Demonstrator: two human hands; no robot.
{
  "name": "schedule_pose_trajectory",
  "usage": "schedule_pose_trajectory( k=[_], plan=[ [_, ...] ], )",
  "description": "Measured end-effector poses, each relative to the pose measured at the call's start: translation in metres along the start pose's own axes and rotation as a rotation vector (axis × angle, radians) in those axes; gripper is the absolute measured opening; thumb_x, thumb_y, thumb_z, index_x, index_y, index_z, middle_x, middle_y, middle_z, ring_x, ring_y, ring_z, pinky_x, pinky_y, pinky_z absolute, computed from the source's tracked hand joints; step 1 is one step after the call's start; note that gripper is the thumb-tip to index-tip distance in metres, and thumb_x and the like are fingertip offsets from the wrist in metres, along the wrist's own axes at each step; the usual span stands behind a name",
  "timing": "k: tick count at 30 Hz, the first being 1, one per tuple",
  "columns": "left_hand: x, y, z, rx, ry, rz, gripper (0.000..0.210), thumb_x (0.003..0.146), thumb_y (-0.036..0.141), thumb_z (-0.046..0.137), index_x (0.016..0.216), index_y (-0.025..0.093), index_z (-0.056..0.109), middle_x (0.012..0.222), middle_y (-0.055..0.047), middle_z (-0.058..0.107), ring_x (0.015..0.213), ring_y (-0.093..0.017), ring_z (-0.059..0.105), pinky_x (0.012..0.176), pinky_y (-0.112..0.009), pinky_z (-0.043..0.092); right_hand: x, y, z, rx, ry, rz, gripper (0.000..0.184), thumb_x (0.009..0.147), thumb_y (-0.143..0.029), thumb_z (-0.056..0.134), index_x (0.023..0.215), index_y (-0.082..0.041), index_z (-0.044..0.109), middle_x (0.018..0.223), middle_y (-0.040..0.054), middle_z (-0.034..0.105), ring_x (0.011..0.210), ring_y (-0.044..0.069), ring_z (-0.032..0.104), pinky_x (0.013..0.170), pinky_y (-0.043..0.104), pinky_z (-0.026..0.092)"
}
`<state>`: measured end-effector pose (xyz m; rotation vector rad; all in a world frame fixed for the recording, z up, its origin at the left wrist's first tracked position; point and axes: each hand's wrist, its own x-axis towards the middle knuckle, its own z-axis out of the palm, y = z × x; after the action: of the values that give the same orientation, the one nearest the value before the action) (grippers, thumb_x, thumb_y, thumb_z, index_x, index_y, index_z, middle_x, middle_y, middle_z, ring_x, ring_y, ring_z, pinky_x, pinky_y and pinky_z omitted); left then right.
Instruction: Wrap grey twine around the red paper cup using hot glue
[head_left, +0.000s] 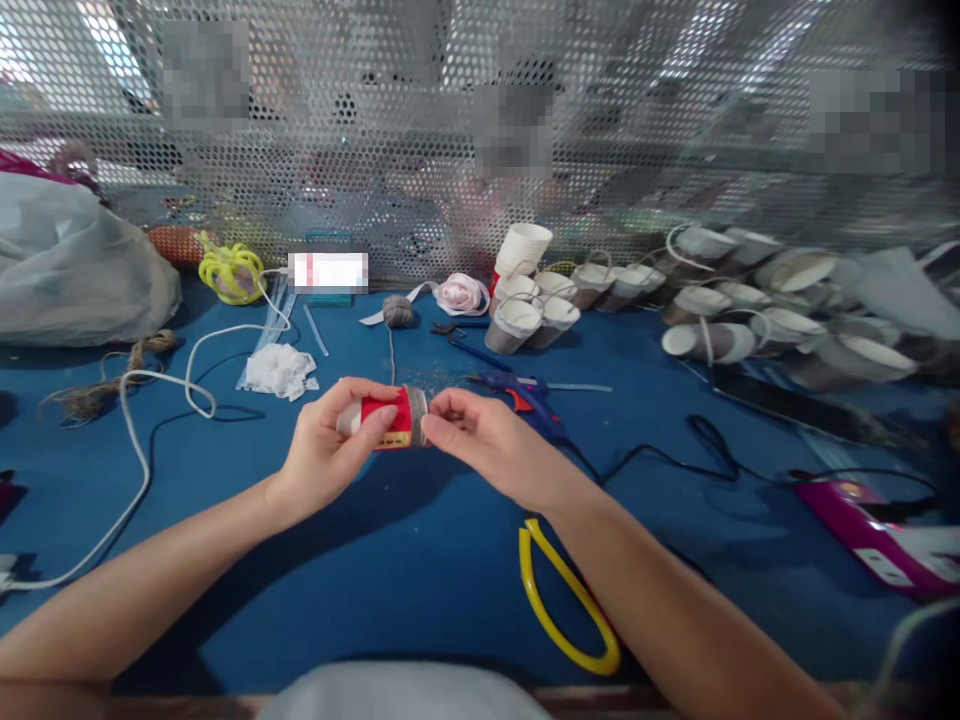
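Observation:
My left hand (330, 440) is closed around a red and white paper cup (388, 412), which lies on its side above the blue table. Grey yarn (417, 415) is wound round the cup's right end. From there a strand runs up to a small grey yarn ball (397, 311). At that wrapped end, my right hand (480, 430) has its thumb and fingers pinched together by the rim. What sits between those fingertips is hidden. A blue glue gun (517, 390) lies just beyond my right hand.
Several yarn-wrapped cups with handles (787, 328) crowd the back right, near stacked white cups (525, 245). A yellow loop handle (600, 655) lies by my right forearm. A white cable (139, 440) crosses the left side. Perforated metal (420, 180) stands behind the table.

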<state>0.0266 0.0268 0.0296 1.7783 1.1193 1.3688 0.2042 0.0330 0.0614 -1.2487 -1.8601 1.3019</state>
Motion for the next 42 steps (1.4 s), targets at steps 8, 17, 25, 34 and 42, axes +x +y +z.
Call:
schedule_pose_trajectory(
  k=[8, 17, 25, 34, 42],
  plan=[
    [-0.005, -0.005, 0.001, 0.030, -0.081, 0.047, 0.015, 0.080, 0.023, 0.053, 0.093, 0.016, 0.057, 0.089, -0.006, 0.068, 0.071, -0.012, 0.063, 0.062, -0.020, 0.050, -0.001, 0.012, 0.011, 0.024, 0.104, 0.017, 0.025, 0.077, -0.041, 0.052, 0.070, -0.019, 0.046, 0.064, -0.0033, 0.048, 0.057, 0.009, 0.042, 0.053, 0.023, 0.032],
    [-0.007, -0.001, 0.003, 0.071, -0.121, 0.178, 0.015, 0.080, 0.020, 0.053, 0.094, 0.015, 0.056, 0.089, -0.007, 0.068, 0.072, -0.012, 0.064, 0.063, -0.019, 0.050, -0.012, 0.017, 0.017, 0.145, 0.162, 0.012, 0.028, 0.077, -0.045, 0.052, 0.069, -0.019, 0.047, 0.063, -0.0037, 0.046, 0.058, 0.010, 0.042, 0.056, 0.024, 0.034],
    [-0.012, -0.006, 0.005, 0.132, -0.222, 0.262, 0.020, 0.080, 0.018, 0.052, 0.100, 0.016, 0.054, 0.095, -0.008, 0.067, 0.078, -0.013, 0.064, 0.068, -0.021, 0.049, -0.013, 0.025, 0.025, 0.277, 0.217, 0.037, 0.029, 0.077, -0.044, 0.052, 0.065, -0.018, 0.047, 0.060, -0.0034, 0.047, 0.059, 0.011, 0.044, 0.060, 0.026, 0.036],
    [-0.006, -0.004, 0.009, -0.068, -0.161, -0.161, 0.018, 0.078, 0.029, 0.055, 0.089, 0.016, 0.059, 0.077, -0.003, 0.065, 0.063, -0.011, 0.059, 0.055, -0.019, 0.048, -0.014, 0.032, 0.029, 0.288, 0.239, 0.028, 0.033, 0.078, -0.051, 0.048, 0.069, -0.019, 0.047, 0.063, -0.0025, 0.048, 0.059, 0.011, 0.043, 0.057, 0.025, 0.034],
    [-0.003, -0.003, 0.016, -0.496, -0.125, -0.623, 0.026, 0.072, 0.033, 0.062, 0.089, 0.013, 0.057, 0.062, 0.001, 0.061, 0.049, -0.009, 0.057, 0.047, -0.019, 0.047, -0.015, 0.038, 0.034, 0.266, 0.187, 0.043, 0.029, 0.076, -0.046, 0.053, 0.068, -0.019, 0.044, 0.060, -0.0045, 0.043, 0.054, 0.009, 0.039, 0.051, 0.024, 0.032]
  ],
)
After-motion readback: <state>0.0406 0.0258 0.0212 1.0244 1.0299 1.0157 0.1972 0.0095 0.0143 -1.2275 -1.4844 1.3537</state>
